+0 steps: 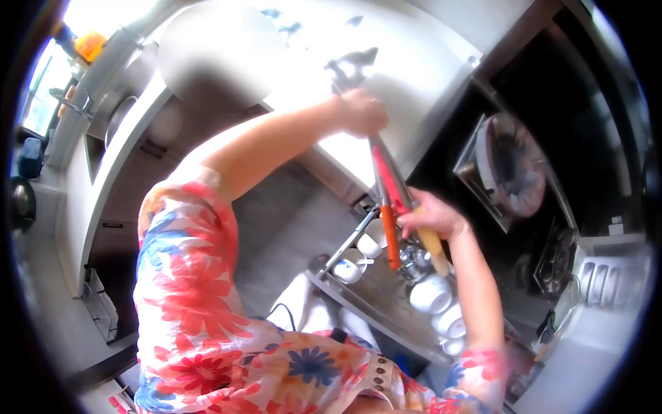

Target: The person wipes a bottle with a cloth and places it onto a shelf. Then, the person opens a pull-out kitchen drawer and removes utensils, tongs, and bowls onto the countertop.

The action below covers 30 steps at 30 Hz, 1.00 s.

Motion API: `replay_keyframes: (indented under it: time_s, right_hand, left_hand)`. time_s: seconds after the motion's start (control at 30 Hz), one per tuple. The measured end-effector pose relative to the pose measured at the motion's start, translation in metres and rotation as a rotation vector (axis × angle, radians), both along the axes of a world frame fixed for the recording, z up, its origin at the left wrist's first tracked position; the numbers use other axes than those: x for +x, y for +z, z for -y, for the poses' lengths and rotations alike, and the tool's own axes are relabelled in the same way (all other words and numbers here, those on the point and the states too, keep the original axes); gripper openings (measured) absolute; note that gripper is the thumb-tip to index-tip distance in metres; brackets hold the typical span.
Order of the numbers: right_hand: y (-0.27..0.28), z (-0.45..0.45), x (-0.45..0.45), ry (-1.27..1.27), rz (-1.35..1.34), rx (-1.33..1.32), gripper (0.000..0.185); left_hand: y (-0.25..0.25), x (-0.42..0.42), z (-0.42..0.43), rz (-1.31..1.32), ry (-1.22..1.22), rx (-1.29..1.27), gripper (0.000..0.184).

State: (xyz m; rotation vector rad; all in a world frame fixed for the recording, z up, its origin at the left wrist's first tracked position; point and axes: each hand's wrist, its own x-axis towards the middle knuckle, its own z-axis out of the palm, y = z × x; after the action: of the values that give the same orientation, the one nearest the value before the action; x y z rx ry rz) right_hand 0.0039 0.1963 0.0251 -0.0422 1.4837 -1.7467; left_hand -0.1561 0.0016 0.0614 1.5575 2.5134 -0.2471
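My left hand point(364, 114) is closed around a bundle of long-handled utensils. Dark grey utensil heads point(352, 65) stick out above that fist, blurred by glare. Below it run a red handle point(390, 179), an orange handle point(390, 238) and a yellowish handle point(432, 248). My right hand point(436, 215) is at the lower part of the bundle, its fingers bent around the handles beside the yellowish one. Beneath the handles is a pulled-out drawer point(376, 290) with white bowls point(431, 294), white cups point(347, 270) and shiny metal pieces point(414, 262).
A bright white counter point(420, 83) lies beyond my hands. To the right, a round pot-like item point(512, 165) stands on a black cooktop point(586, 90). At the left are a sink point(123, 121) with a faucet point(79, 103) and lower cabinets point(127, 200). A white rack point(603, 283) sits far right.
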Motion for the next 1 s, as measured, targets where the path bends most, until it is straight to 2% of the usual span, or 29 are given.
replay_keyframes:
  time_s: [0.1, 0.17, 0.2, 0.23, 0.3, 0.43, 0.47, 0.57, 0.6, 0.7, 0.87, 1.0]
  right_hand:
    - [0.01, 0.0, -0.03, -0.022, 0.015, 0.022, 0.043]
    - [-0.011, -0.004, -0.049, -0.044, -0.144, 0.043, 0.04]
    - [-0.011, -0.006, -0.059, -0.044, -0.154, 0.135, 0.038]
    - [-0.006, -0.003, -0.067, -0.068, -0.165, 0.117, 0.039]
    - [-0.006, 0.0, -0.083, -0.144, -0.159, 0.314, 0.041]
    - [-0.018, 0.012, -0.11, -0.236, -0.547, 0.805, 0.049]
    - [-0.021, 0.014, -0.114, -0.255, -0.564, 0.898, 0.055]
    - [-0.028, 0.018, -0.123, -0.248, -0.735, 1.003, 0.054]
    - [-0.014, 0.025, -0.123, -0.206, -0.699, 1.086, 0.054]
    - [-0.034, 0.019, -0.126, -0.251, -0.831, 1.205, 0.056]
    - [-0.044, 0.009, -0.132, -0.304, -0.863, 1.11, 0.056]
    - [-0.047, 0.005, -0.142, -0.356, -0.969, 1.105, 0.052]
  left_hand:
    - [-0.013, -0.03, -0.006, -0.067, 0.024, -0.03, 0.006]
    - [-0.018, -0.046, -0.013, -0.095, 0.082, -0.075, 0.006]
    - [-0.02, -0.056, -0.017, -0.093, 0.091, -0.061, 0.007]
    - [-0.024, -0.066, -0.021, -0.102, 0.136, -0.085, 0.008]
    - [-0.032, -0.083, -0.022, -0.157, 0.138, 0.0, 0.01]
    - [-0.046, -0.114, -0.026, -0.214, 0.268, 0.038, 0.015]
    - [-0.051, -0.119, -0.027, -0.223, 0.28, 0.046, 0.016]
    - [-0.062, -0.133, -0.027, -0.288, 0.273, 0.072, 0.016]
    - [-0.067, -0.136, -0.027, -0.314, 0.263, 0.079, 0.016]
    - [-0.078, -0.141, -0.026, -0.413, 0.261, 0.187, 0.017]
    - [-0.081, -0.133, -0.029, -0.405, 0.345, 0.242, 0.035]
    - [-0.088, -0.115, -0.028, -0.548, 0.34, 0.378, 0.045]
